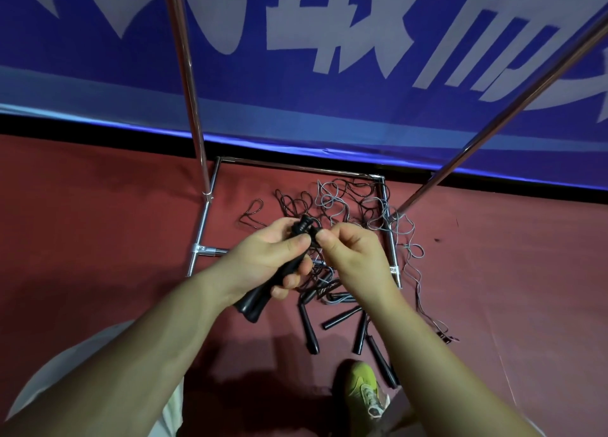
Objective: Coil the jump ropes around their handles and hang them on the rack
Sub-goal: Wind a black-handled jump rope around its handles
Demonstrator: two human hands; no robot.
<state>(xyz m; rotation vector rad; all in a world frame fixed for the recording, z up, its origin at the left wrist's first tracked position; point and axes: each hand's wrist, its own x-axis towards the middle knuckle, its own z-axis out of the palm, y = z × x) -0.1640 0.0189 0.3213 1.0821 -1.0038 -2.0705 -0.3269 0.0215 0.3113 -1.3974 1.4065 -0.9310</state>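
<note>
My left hand [273, 255] grips a pair of black jump rope handles [253, 303] held together, with black rope wound around their upper ends [301, 229]. My right hand [348, 255] pinches the black rope right next to that coil. Below my hands a tangle of black and grey ropes [342, 203] lies on the red floor inside the rack's base. Several loose black handles [309, 329] lie near my foot. The metal rack [189, 74] rises in two chrome poles, left and right.
The rack's chrome base frame [296, 167] sits on the red floor against a blue banner wall [329, 58]. A grey rope [411, 252] trails outside the frame to the right. My green shoe [362, 387] stands at the bottom centre.
</note>
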